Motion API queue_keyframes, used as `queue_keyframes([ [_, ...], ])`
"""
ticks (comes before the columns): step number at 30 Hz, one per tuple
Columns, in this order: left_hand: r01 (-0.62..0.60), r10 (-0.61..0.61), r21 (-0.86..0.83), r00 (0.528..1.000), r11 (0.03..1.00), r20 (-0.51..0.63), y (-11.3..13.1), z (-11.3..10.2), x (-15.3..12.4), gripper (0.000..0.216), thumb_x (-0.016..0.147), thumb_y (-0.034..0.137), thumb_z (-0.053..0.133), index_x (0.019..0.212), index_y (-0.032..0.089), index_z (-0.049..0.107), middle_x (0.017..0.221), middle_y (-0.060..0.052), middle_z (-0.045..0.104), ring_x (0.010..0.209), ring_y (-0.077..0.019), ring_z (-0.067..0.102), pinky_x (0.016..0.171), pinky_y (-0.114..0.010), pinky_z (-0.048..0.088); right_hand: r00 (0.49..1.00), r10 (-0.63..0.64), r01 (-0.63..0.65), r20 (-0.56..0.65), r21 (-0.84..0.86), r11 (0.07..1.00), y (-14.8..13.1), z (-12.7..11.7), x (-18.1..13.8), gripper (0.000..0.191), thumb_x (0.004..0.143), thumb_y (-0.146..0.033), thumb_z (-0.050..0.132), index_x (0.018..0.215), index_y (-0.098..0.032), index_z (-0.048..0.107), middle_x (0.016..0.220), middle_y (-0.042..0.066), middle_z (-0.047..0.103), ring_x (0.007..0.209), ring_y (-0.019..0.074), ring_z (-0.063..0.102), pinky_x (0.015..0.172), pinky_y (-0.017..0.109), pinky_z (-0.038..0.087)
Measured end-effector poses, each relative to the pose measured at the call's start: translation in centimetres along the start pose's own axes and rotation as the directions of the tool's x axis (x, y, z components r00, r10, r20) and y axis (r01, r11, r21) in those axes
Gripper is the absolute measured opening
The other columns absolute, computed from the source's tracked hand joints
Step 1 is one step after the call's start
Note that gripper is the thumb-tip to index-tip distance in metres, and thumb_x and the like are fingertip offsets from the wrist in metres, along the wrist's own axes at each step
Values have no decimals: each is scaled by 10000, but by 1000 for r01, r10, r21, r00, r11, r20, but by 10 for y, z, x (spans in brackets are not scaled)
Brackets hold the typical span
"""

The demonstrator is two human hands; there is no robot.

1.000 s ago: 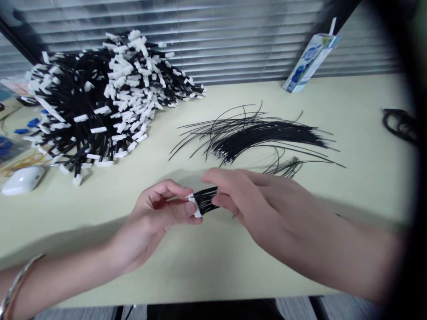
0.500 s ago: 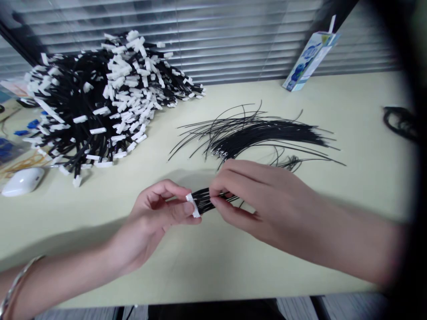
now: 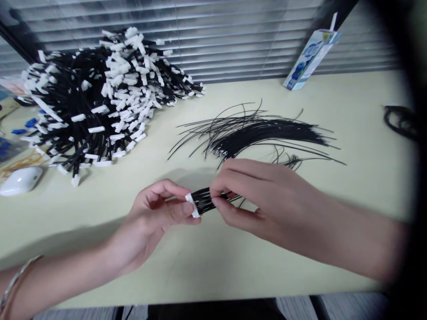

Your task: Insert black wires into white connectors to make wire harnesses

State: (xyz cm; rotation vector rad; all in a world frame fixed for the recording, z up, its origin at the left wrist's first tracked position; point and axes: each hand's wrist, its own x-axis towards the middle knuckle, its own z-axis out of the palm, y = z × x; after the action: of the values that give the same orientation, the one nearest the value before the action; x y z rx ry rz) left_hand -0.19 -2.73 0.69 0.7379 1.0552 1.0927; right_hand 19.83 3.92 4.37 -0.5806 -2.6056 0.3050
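Between the thumb and fingers of my left hand [image 3: 163,209] is a white connector housing [image 3: 192,205]. Several black wires [image 3: 204,201] run out of its right side toward my right hand [image 3: 253,195]. My right thumb and forefinger are pinched on those wires a short way from the housing. The wires' far ends pass behind my right hand, so I cannot see them fully. Just beyond that hand lies a bundle of loose black wires [image 3: 273,133], with small shiny tips at its left end.
A big heap of black cables with white connectors [image 3: 126,84] fills the back left of the table [image 3: 187,271]. A white rounded case [image 3: 20,181] lies before it. A drink carton with a straw [image 3: 308,60] stands at the back right. A coiled black cable [image 3: 400,122] is far right.
Hardly anything differs. Both hands keep their grips on the connector and wires, and my right hand has shifted very slightly to the right.
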Motion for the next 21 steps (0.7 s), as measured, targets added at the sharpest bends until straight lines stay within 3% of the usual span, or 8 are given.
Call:
queue_keyframes([
  [12, 11, -11, -5, 1000, 1000, -2, 1, 0, -1, 133, 735, 128, 766, 808, 211, 691, 752, 31, 689, 696, -107, 656, 680, -195, 571, 967, -248, 255, 61, -289, 923, 4, 0, -4, 184, 873, -42, 519, 755, -116, 640, 742, 11, 483, 697, 124, 399, 603, 268, 306],
  [21, -6, 6, 6, 1000, 1000, 2, 0, -1, -1, 126, 741, 124, 760, 803, 204, 685, 758, 33, 686, 689, -101, 654, 664, -179, 566, 967, -247, 255, 64, -290, 922, 4, -1, -4, 188, 845, -12, 527, 740, -122, 638, 731, 9, 472, 688, 123, 391, 598, 259, 302],
])
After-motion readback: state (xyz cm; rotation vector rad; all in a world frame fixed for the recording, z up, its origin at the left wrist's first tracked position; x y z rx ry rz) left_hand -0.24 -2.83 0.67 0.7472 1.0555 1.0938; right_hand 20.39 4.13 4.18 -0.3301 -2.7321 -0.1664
